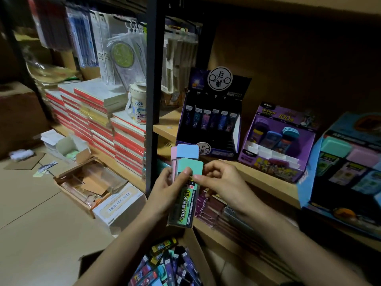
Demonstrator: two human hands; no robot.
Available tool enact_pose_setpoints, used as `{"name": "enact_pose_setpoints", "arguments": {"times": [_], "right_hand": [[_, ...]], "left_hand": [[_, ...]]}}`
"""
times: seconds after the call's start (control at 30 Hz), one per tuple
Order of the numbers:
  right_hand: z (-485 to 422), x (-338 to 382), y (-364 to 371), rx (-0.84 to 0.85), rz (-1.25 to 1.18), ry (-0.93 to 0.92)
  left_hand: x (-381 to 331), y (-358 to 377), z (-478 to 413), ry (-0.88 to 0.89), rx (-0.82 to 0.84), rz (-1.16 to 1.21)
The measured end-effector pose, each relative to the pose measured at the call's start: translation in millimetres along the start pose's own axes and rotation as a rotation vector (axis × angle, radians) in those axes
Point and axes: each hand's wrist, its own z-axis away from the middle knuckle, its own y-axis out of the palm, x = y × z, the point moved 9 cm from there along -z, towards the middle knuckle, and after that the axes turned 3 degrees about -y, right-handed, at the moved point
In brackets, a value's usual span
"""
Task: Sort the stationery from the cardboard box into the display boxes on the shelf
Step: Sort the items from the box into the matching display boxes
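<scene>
Gripped in the left hand (165, 188), fingers curled round the lower sleeves: an eraser stack (188, 200) of three, fanned, with green eraser (193, 165) in front, blue eraser (188, 151) behind and higher, pink eraser (174, 156) at the left edge. Pinched at the green piece's upper end by thumb and forefinger of the right hand (222, 182), other fingers loosely curled. Held above the open cardboard box (192, 242), low in view and full of mixed packets, and just short of the shelf board (257, 178). Long axis near upright, slightly tilted, bare pastel ends uppermost. Judged to be parting the front piece from the rest for placement. Matching pastel blocks noted in the blue display box (309, 182), up and to the right of the grip, on the right hand's side; purple display box (276, 164) and dark display box (208, 149) nearer, but stocked with other goods. Likely calls for a rightward carry by the right hand, long axis turned to suit the slot. Slot orientation not fully legible.
</scene>
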Motion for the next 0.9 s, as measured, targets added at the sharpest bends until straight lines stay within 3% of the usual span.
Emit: {"name": "enact_pose_setpoints", "arguments": {"times": [0.23,0.4,0.53,0.67,0.9], "right_hand": [[36,-10,-57,-0.164,-0.237,0.007],[75,-1,-149,-0.374,-0.315,-0.074],[118,22,-250,-0.699,-0.21,-0.261],[141,29,-304,-0.928,0.08,-0.348],[114,-11,-296,-0.892,0.205,-0.378]], "left_hand": [[13,54,8,-0.094,0.15,0.093],[12,110,5,-0.047,0.222,0.104],[16,138,2,-0.037,0.258,0.111],[25,147,-2,-0.028,0.257,0.1],[38,157,-7,-0.019,0.256,0.067]]}}
